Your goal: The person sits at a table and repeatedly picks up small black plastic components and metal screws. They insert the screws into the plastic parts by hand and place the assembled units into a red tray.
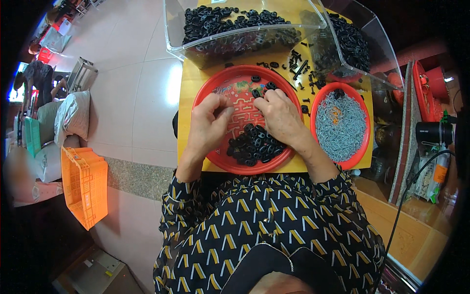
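Both hands are over a red round tray (211,159) with a printed pattern. My left hand (208,122) is curled at the left of the tray, thumb and fingers drawn together. Whatever it may pinch is too small to make out, and a few small screws (223,91) lie just beyond it. On the right side, my right hand (281,117) is closed, its fingertips on a small black oval plastic part (255,93). More such parts lie near those fingertips. A heap of black plastic parts (255,144) fills the near side of the tray, between my wrists.
A red oval tray of silver screws (341,130) stands to the right. Two clear bins (245,36) (350,49) of black parts sit at the back, with loose black pieces (298,66) before them. An orange crate (85,183) is at left; a person (39,81) is farther off.
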`<action>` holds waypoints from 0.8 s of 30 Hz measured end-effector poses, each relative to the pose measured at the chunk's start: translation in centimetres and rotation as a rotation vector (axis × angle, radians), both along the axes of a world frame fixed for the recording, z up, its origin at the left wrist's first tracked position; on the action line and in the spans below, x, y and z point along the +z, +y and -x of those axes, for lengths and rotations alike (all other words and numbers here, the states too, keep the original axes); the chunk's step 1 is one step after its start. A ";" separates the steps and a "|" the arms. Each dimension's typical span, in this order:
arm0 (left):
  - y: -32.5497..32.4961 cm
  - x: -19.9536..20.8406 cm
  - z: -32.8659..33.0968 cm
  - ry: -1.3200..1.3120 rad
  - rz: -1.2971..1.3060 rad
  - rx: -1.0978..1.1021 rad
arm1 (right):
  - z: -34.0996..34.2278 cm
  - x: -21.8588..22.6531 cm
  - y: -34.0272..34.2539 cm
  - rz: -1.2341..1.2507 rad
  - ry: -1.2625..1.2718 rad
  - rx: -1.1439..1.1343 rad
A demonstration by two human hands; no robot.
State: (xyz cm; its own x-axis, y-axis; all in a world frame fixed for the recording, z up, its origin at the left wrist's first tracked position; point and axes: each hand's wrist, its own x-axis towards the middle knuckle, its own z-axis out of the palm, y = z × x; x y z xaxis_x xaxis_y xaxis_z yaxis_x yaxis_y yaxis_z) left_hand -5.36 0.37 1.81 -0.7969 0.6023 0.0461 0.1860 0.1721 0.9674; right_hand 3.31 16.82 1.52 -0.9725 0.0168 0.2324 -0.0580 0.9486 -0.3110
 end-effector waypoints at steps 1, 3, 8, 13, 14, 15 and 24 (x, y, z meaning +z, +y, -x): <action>-0.3 0.1 -0.3 -0.064 -0.026 -0.004 | 0.1 0.1 0.0 -0.005 -0.011 -0.003; -0.9 0.0 -1.0 -0.153 -0.085 -0.013 | 0.1 0.1 -0.1 -0.037 -0.036 -0.001; -1.0 0.1 -2.5 -0.330 -0.200 -0.041 | 0.1 0.2 -0.2 -0.056 -0.057 0.002; -1.0 -1.1 -3.6 -0.551 -0.347 -0.021 | -0.4 0.4 -0.8 0.059 0.027 0.024; -1.0 -1.5 -3.7 -0.602 -0.385 -0.028 | -0.6 0.7 -0.9 0.176 0.017 -0.002; -0.9 -1.6 -3.7 -0.639 -0.427 -0.043 | -0.7 1.3 -1.1 0.295 0.007 -0.027; 0.0 -1.1 -4.3 -0.750 -0.599 -0.082 | -1.8 1.5 -3.3 1.528 -0.105 -0.177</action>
State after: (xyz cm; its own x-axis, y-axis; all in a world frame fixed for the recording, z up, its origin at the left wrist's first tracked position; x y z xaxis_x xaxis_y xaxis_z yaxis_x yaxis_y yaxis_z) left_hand -1.05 0.37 0.71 -0.7006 0.6996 -0.1402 -0.5271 -0.3751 0.7625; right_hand 5.08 13.52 3.07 -0.9427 0.2804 -0.1807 0.1014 -0.2754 -0.9560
